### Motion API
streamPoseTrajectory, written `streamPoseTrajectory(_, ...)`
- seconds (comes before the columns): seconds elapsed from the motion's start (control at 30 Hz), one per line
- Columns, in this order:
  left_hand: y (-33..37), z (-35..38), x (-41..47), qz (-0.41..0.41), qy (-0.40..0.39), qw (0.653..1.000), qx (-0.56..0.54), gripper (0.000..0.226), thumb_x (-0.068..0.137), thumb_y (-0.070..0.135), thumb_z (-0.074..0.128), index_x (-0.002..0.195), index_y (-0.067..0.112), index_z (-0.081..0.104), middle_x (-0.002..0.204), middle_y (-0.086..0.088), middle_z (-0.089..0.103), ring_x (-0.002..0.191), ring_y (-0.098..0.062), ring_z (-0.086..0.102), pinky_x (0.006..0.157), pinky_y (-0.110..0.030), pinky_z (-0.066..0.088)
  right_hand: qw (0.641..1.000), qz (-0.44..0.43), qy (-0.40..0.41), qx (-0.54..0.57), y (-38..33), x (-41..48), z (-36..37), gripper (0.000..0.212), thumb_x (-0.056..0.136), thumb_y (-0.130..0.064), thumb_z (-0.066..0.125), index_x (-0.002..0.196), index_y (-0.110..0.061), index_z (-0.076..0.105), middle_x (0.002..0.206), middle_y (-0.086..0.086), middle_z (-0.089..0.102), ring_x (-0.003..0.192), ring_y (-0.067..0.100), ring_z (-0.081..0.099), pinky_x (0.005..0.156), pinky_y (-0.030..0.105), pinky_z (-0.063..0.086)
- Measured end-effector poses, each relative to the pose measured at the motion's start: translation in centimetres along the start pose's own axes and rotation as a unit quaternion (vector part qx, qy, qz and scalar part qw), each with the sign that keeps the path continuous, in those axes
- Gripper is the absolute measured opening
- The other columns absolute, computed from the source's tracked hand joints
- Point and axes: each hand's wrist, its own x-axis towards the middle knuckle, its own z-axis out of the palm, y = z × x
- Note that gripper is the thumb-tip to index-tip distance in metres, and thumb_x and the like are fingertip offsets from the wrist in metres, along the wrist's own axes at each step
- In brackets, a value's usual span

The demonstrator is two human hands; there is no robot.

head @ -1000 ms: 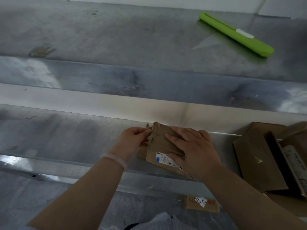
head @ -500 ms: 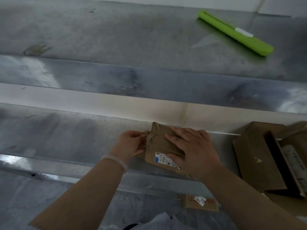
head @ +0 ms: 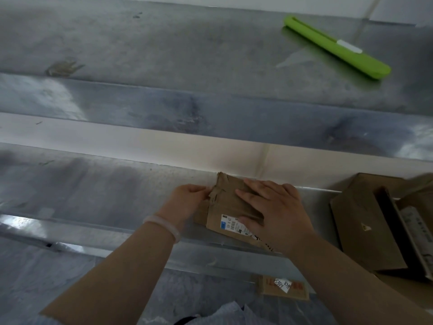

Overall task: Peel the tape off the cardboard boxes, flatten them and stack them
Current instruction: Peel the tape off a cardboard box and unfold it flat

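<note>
Both hands on a flattened cardboard box [head: 230, 202] at the near edge of the metal shelf [head: 105, 188].

Right hand [head: 274, 212] lies flat on top of the box, fingers spread and not curled round anything, pressing it down; thumb sits by the white barcode label [head: 230, 225]. Left hand [head: 187, 200] has fingertips pinched on the box's torn left edge; can't tell if it's tape or cardboard. White bracelet [head: 164, 227] on left wrist. More cardboard boxes [head: 365, 221] stacked just right. Green box cutter [head: 337, 46] on the upper shelf, well apart. Small labelled cardboard piece [head: 283, 287] lies below the shelf.
</note>
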Motion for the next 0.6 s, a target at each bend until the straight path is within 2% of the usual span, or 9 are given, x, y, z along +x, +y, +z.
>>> streamPoseTrajectory(0.13, -0.3, 0.4, 0.3, -0.036, 0.016, 0.997, -0.066, 0.014, 0.091, 0.015, 0.059, 0.099, 0.006, 0.068, 0.086, -0.010, 0.072, 0.081, -0.022, 0.069, 0.074, -0.033, 0.058, 1.000, 0.002, -0.003, 0.010, 0.1, -0.1, 0.0, 0.059, 0.082, -0.067, 0.043, 0.133, -0.040, 0.054, 0.144, -0.011, 0.049, 0.125, 0.015, 0.050, 0.099, 0.043, 0.037)
streamPoseTrajectory(0.2, -0.7, 0.2, 0.8, -0.100, 0.050, 0.982, -0.151, 0.013, 0.094, 0.008, 0.053, 0.101, 0.004, 0.063, 0.090, -0.015, 0.068, 0.082, -0.026, 0.067, 0.069, -0.037, 0.057, 1.000, 0.005, -0.007, 0.011, 0.2, -0.1, 0.1, 0.059, 0.082, -0.068, 0.043, 0.134, -0.040, 0.053, 0.145, -0.012, 0.047, 0.126, 0.014, 0.049, 0.101, 0.043, 0.037)
streamPoseTrajectory(0.27, -1.3, -0.6, 0.9, -0.118, 0.064, 0.975, -0.177, 0.012, 0.095, 0.007, 0.051, 0.103, 0.007, 0.060, 0.092, -0.015, 0.067, 0.082, -0.024, 0.066, 0.067, -0.036, 0.056, 1.000, 0.004, -0.005, 0.012, 0.2, -0.1, 0.1, 0.059, 0.081, -0.068, 0.044, 0.133, -0.040, 0.054, 0.145, -0.012, 0.048, 0.125, 0.015, 0.050, 0.100, 0.043, 0.037)
streamPoseTrajectory(0.43, -1.5, -3.3, 1.4, -0.053, 0.095, 0.983, -0.148, 0.005, 0.089, 0.018, 0.064, 0.090, 0.016, 0.068, 0.097, -0.006, 0.068, 0.090, -0.017, 0.062, 0.084, -0.036, 0.054, 1.000, 0.001, -0.001, 0.027, 0.2, -0.2, -0.1, 0.058, 0.082, -0.065, 0.045, 0.131, -0.037, 0.057, 0.144, -0.010, 0.049, 0.125, 0.015, 0.051, 0.099, 0.043, 0.038)
streamPoseTrajectory(0.5, -1.3, -4.3, 2.5, -0.017, 0.132, 0.990, -0.056, 0.012, 0.088, 0.025, 0.065, 0.093, 0.016, 0.071, 0.100, -0.003, 0.068, 0.091, -0.017, 0.060, 0.090, -0.033, 0.049, 0.999, 0.005, -0.001, 0.035, 0.2, -0.3, -0.1, 0.058, 0.081, -0.064, 0.045, 0.131, -0.037, 0.057, 0.145, -0.010, 0.048, 0.126, 0.015, 0.050, 0.101, 0.042, 0.036)
streamPoseTrajectory(0.6, -0.7, -5.2, 3.2, 0.040, 0.160, 0.985, 0.054, 0.020, 0.083, 0.033, 0.069, 0.098, 0.020, 0.072, 0.095, -0.001, 0.069, 0.087, -0.019, 0.063, 0.087, -0.032, 0.050, 0.999, 0.002, -0.001, 0.035, 0.2, -0.3, -0.1, 0.058, 0.081, -0.063, 0.045, 0.131, -0.036, 0.058, 0.144, -0.010, 0.048, 0.126, 0.015, 0.050, 0.101, 0.042, 0.036)
